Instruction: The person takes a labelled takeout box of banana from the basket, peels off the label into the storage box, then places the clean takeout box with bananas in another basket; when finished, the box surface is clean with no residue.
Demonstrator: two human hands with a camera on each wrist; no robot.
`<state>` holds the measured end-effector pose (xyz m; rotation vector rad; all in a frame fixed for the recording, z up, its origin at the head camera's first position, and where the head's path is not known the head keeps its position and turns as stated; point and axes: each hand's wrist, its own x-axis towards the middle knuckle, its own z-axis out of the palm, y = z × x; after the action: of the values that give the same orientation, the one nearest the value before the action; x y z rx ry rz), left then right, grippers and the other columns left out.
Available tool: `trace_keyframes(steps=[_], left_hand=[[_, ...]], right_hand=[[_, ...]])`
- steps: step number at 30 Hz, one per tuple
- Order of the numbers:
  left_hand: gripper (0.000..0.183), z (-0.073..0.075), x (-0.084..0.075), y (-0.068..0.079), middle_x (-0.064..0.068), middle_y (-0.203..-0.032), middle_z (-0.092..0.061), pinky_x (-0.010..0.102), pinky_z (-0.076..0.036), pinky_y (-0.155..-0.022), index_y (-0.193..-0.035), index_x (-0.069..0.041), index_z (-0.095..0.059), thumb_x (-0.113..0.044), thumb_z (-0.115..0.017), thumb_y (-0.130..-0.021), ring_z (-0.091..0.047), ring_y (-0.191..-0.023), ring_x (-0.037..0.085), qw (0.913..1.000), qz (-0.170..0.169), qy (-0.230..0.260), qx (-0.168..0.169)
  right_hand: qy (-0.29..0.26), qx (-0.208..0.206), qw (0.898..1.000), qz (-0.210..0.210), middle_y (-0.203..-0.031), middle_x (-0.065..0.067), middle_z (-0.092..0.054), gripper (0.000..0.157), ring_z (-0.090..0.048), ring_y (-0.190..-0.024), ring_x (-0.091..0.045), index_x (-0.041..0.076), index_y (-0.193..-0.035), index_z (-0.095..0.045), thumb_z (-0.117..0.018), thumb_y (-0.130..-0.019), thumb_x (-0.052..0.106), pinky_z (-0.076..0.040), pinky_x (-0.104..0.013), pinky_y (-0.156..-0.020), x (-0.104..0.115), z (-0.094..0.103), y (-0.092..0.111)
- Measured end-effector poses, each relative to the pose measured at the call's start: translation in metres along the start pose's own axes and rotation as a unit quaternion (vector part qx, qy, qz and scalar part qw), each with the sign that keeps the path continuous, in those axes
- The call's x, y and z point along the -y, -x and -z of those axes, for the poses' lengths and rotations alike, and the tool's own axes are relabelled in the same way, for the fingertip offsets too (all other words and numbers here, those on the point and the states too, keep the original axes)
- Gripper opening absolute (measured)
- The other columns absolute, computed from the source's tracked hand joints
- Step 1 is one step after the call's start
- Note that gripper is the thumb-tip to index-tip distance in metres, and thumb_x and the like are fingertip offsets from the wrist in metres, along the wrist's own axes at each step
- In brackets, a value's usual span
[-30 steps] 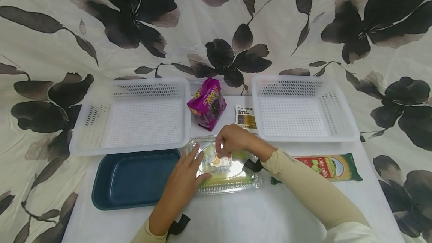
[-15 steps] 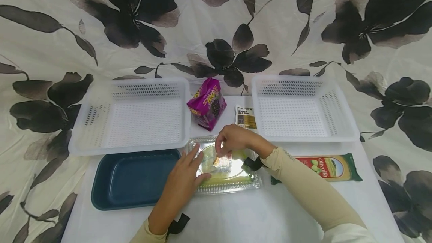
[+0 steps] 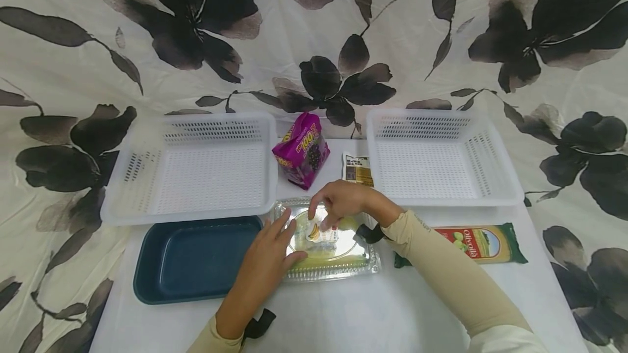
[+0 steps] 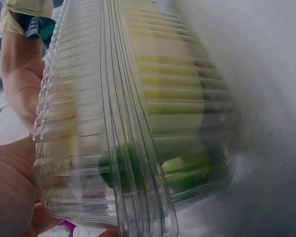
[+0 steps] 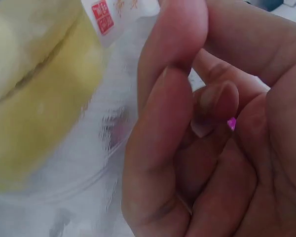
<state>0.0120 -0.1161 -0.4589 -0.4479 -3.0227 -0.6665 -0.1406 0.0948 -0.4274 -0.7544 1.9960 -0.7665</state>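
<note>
A clear plastic clamshell container (image 3: 326, 272) with yellow and green contents lies on the white table. Its lid carries a small banana-picture label (image 3: 324, 234). My left hand (image 3: 267, 249) rests on the left side of the lid, fingers spread. Over the label, my right hand (image 3: 340, 200) has its index finger bent down and thumb apart from it, fingertips right at the label's upper edge. In the right wrist view the other fingers (image 5: 158, 148) are loosely curled with nothing in them, and part of the label is hidden behind the hand.
White perforated baskets stand at back left (image 3: 191, 211) and back right (image 3: 451, 200). Between them are a purple packet (image 3: 306, 151) and a small sachet (image 3: 357, 170). A dark blue tray (image 3: 196, 260) lies left of the container, a green-and-red Olivoila packet (image 3: 485, 244) to its right.
My right index finger and thumb, earlier together at the label, have parted, and the label's banana picture shows more fully. The left hand and the container have stayed in place.
</note>
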Motion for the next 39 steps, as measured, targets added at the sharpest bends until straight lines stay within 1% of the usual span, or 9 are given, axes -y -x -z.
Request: trace_keyframes(steps=[3, 8, 10, 15, 18, 23, 26, 33, 39], left_hand=[[0.074, 0.000, -0.001, 0.000, 0.017, -0.157, -0.046, 0.063, -0.051, -0.101, -0.139, -0.002, -0.061, -0.042, -0.083, -0.081, -0.050, -0.130, 0.060, 1.0000, 0.005, 0.002, 0.006], [0.074, 0.001, -0.001, 0.000, 0.016, -0.158, -0.046, 0.062, -0.050, -0.102, -0.140, -0.002, -0.061, -0.043, -0.083, -0.081, -0.050, -0.131, 0.060, 0.9999, 0.008, 0.004, 0.008], [0.074, 0.001, -0.001, 0.000, 0.017, -0.158, -0.046, 0.063, -0.050, -0.102, -0.139, -0.002, -0.061, -0.043, -0.083, -0.081, -0.049, -0.131, 0.060, 0.9999, 0.009, 0.005, 0.008], [0.073, 0.002, -0.001, 0.000, 0.017, -0.158, -0.045, 0.064, -0.049, -0.102, -0.140, -0.003, -0.061, -0.042, -0.082, -0.082, -0.048, -0.131, 0.060, 0.9998, 0.012, 0.010, 0.009], [0.073, 0.001, -0.001, 0.000, 0.017, -0.158, -0.046, 0.064, -0.050, -0.102, -0.139, -0.003, -0.062, -0.042, -0.082, -0.082, -0.048, -0.131, 0.061, 0.9998, 0.011, 0.007, 0.012], [0.073, 0.000, -0.002, -0.001, 0.017, -0.158, -0.046, 0.064, -0.050, -0.100, -0.140, -0.003, -0.061, -0.043, -0.082, -0.082, -0.048, -0.130, 0.062, 0.9998, 0.010, -0.004, 0.018], [0.074, 0.000, -0.002, -0.001, 0.016, -0.158, -0.046, 0.064, -0.050, -0.101, -0.140, -0.003, -0.061, -0.043, -0.082, -0.082, -0.048, -0.130, 0.062, 0.9998, 0.011, -0.005, 0.018], [0.073, 0.002, -0.002, 0.000, 0.015, -0.160, -0.044, 0.064, -0.044, -0.108, -0.140, -0.003, -0.061, -0.040, -0.083, -0.082, -0.044, -0.139, 0.055, 0.9991, 0.018, 0.036, 0.010], [0.069, 0.007, 0.000, 0.002, 0.015, -0.161, -0.043, 0.066, -0.042, -0.110, -0.140, -0.003, -0.061, -0.037, -0.083, -0.084, -0.040, -0.144, 0.052, 0.9981, 0.017, 0.059, 0.004]], right_hand=[[0.013, -0.010, 1.000, -0.006, -0.066, -0.005, -0.070, 0.015, -0.072, -0.066, -0.031, 0.024, -0.096, -0.080, -0.086, -0.083, 0.019, -0.054, -0.031, -0.060, 0.001, -0.002, 0.000], [0.019, -0.024, 1.000, -0.002, -0.082, 0.003, -0.072, 0.004, -0.072, -0.062, -0.017, 0.021, -0.085, -0.080, -0.084, -0.085, 0.021, -0.055, -0.028, -0.068, 0.002, -0.004, -0.001], [0.016, -0.020, 1.000, -0.002, -0.090, 0.006, -0.070, 0.005, -0.072, -0.064, -0.015, 0.020, -0.084, -0.079, -0.083, -0.086, 0.022, -0.056, -0.028, -0.072, 0.001, -0.004, 0.000], [-0.011, 0.003, 1.000, 0.001, -0.097, 0.001, -0.068, 0.004, -0.073, -0.069, -0.016, 0.016, -0.087, -0.079, -0.081, -0.088, 0.019, -0.060, -0.034, -0.076, 0.000, -0.001, 0.001], [-0.034, 0.012, 0.999, 0.006, -0.096, 0.000, -0.067, 0.005, -0.073, -0.070, -0.015, 0.012, -0.090, -0.078, -0.079, -0.090, 0.017, -0.061, -0.037, -0.076, -0.001, 0.000, 0.001], [-0.077, 0.015, 0.997, -0.005, -0.074, 0.003, -0.053, 0.007, -0.068, -0.065, -0.011, 0.009, -0.097, -0.077, -0.076, -0.092, 0.014, -0.061, -0.035, -0.072, -0.005, 0.003, 0.000], [-0.087, 0.017, 0.996, -0.008, -0.066, 0.004, -0.045, 0.008, -0.066, -0.063, -0.011, 0.008, -0.099, -0.077, -0.076, -0.093, 0.014, -0.059, -0.030, -0.068, -0.006, 0.003, -0.001], [-0.091, 0.017, 0.996, 0.018, -0.071, 0.002, -0.053, 0.008, -0.065, -0.069, -0.013, 0.009, -0.099, -0.077, -0.075, -0.093, 0.014, -0.057, -0.026, -0.069, -0.007, 0.006, 0.003], [-0.029, -0.008, 0.998, 0.055, -0.088, 0.003, -0.063, 0.009, -0.056, -0.082, -0.013, 0.019, -0.095, -0.072, -0.078, -0.090, 0.023, -0.047, -0.027, -0.073, -0.001, 0.006, 0.012]])
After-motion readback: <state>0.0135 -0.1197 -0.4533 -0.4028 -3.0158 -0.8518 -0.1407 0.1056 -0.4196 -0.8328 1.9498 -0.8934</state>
